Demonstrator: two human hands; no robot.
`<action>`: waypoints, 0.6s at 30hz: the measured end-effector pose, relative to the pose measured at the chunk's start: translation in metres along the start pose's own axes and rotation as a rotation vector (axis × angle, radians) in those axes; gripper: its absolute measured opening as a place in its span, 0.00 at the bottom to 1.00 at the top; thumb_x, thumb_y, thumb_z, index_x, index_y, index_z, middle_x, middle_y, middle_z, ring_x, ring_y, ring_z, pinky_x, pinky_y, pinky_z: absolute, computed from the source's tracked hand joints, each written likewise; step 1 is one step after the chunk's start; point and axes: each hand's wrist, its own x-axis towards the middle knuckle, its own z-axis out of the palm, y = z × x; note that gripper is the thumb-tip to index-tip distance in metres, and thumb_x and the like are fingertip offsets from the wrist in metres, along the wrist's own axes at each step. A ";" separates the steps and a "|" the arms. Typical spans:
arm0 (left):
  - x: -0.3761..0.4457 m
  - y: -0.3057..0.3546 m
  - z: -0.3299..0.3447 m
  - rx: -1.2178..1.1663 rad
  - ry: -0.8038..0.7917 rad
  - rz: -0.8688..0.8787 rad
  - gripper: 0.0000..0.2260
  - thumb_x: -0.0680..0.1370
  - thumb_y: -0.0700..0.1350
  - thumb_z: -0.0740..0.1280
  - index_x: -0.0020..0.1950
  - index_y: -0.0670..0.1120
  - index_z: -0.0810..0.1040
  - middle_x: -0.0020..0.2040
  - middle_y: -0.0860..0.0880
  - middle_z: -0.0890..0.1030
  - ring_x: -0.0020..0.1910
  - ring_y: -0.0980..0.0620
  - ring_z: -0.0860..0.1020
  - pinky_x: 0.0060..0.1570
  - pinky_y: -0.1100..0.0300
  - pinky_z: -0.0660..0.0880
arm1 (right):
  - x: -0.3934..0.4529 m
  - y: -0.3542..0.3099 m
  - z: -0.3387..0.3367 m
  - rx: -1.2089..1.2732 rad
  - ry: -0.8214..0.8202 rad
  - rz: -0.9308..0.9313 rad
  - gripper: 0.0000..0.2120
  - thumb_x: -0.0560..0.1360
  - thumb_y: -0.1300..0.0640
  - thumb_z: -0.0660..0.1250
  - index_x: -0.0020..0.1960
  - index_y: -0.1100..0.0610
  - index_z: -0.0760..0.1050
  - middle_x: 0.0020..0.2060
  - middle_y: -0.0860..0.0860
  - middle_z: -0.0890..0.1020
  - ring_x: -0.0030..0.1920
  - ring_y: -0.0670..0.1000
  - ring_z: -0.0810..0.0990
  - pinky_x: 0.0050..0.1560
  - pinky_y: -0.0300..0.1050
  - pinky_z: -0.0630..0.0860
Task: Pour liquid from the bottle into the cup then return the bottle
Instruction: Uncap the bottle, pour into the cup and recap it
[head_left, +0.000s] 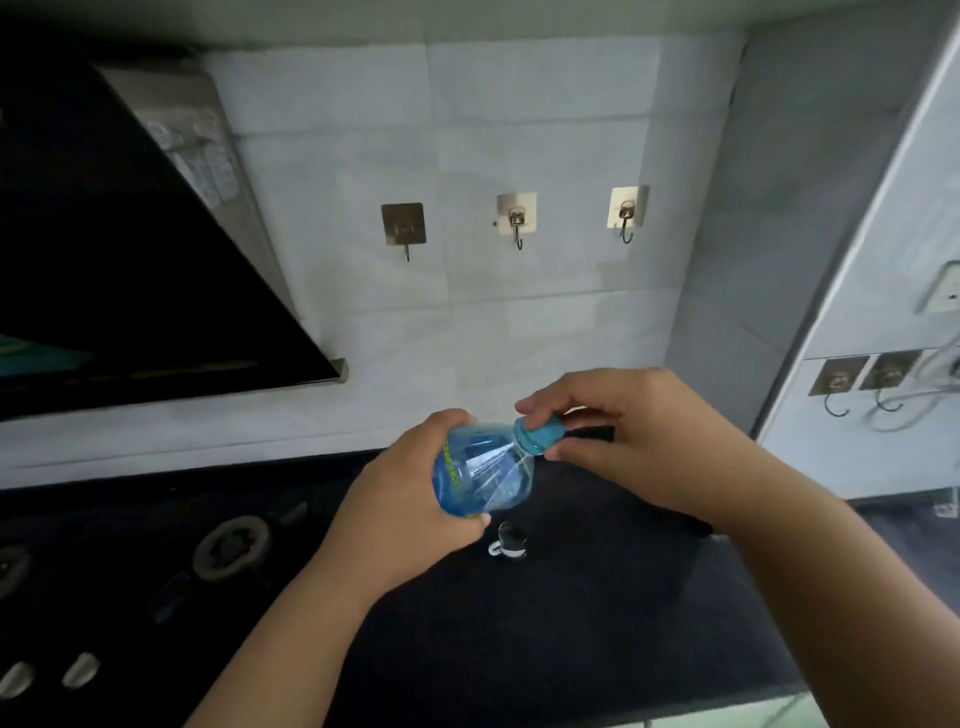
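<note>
A clear blue plastic bottle (483, 470) with a yellow-green label is held above the dark counter, its neck tilted up to the right. My left hand (410, 499) grips the bottle's body from the left. My right hand (623, 436) pinches the blue cap (537, 434) with thumb and fingers. Right below the bottle stands a small clear glass cup (509, 540) with a handle on its left, partly hidden by my left hand.
A gas stove burner (231, 548) and two knobs (47, 673) lie on the dark counter (571, 623) at left. A black range hood (130, 270) hangs upper left. Wall hooks (517, 218) line the tiled back wall, with more hooks (857, 379) and cables at right.
</note>
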 end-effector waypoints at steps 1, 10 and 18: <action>-0.001 0.000 -0.002 -0.010 -0.017 0.000 0.38 0.64 0.53 0.82 0.69 0.67 0.68 0.59 0.65 0.79 0.57 0.60 0.80 0.59 0.54 0.80 | 0.000 -0.001 0.000 -0.036 0.005 -0.033 0.14 0.73 0.67 0.76 0.53 0.51 0.84 0.56 0.40 0.85 0.55 0.38 0.84 0.59 0.41 0.81; -0.005 0.005 -0.023 -0.117 -0.137 -0.014 0.35 0.65 0.46 0.84 0.63 0.69 0.71 0.54 0.65 0.82 0.52 0.62 0.83 0.54 0.62 0.80 | 0.019 -0.014 -0.017 -0.250 -0.113 -0.228 0.10 0.73 0.60 0.78 0.52 0.50 0.84 0.53 0.41 0.85 0.54 0.40 0.83 0.56 0.41 0.81; -0.003 0.013 -0.026 -0.043 -0.033 0.032 0.34 0.66 0.49 0.81 0.64 0.69 0.69 0.56 0.66 0.79 0.53 0.65 0.79 0.53 0.61 0.80 | 0.024 -0.034 0.014 -0.546 0.106 0.263 0.30 0.79 0.30 0.53 0.34 0.53 0.71 0.28 0.50 0.76 0.31 0.49 0.75 0.31 0.46 0.71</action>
